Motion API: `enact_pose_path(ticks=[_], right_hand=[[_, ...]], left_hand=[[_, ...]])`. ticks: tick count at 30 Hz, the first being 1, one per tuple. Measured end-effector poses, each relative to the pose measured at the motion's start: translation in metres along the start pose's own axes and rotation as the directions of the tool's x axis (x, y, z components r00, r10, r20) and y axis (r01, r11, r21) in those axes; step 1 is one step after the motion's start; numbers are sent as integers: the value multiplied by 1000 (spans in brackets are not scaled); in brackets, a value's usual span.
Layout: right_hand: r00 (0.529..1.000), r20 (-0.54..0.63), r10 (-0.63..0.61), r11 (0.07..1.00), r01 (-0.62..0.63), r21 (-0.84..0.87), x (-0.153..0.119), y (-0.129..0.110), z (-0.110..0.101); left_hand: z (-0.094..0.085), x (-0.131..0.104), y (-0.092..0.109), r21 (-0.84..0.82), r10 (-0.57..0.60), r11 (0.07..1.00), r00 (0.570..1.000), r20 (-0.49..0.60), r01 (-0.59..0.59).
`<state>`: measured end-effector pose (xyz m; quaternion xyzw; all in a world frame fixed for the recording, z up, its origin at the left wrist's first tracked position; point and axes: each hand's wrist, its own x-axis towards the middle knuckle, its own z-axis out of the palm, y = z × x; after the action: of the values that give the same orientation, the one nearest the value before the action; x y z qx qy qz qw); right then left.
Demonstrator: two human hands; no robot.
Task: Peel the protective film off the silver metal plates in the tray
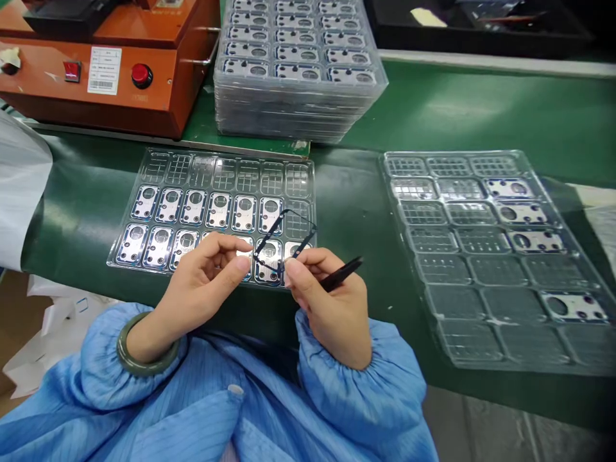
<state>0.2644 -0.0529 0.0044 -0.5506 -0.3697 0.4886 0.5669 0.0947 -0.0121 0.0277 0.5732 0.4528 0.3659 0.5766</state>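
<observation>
A thin black rectangular frame point(271, 235) is held tilted between my two hands, over the right part of a clear tray point(115, 253) with rows of silver plates point(194, 206). My left hand point(206, 276) pinches the frame's left corner between thumb and fingertips. My right hand point(332, 298) pinches its lower right side and also holds a black pen-like tool point(341, 274), whose end sticks out to the right. Silver plates lie beneath the frame and the fingers, partly covered by them.
Another clear tray point(498, 269) on the right holds several silver plates. Behind stand a tall stack of filled trays point(293, 106) and an orange machine point(158, 96) with a red knob. A black tray point(481, 32) lies at the back right.
</observation>
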Motion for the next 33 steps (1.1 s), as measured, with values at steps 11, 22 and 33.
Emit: enact_pose_path(ticks=[11,22,33], right_hand=[[995,91,49,971,-26,-238,-4,-16,-14],[997,-39,66,870,-77,-487,-7,-19,-45],[986,-58,154,749,-155,-644,-2,-7,-48]], left_hand=[[11,8,5,60,-45,997,996,71,41],[39,17,-7,341,100,932,991,85,-123],[43,19,-16,499,71,851,978,194,-161]])
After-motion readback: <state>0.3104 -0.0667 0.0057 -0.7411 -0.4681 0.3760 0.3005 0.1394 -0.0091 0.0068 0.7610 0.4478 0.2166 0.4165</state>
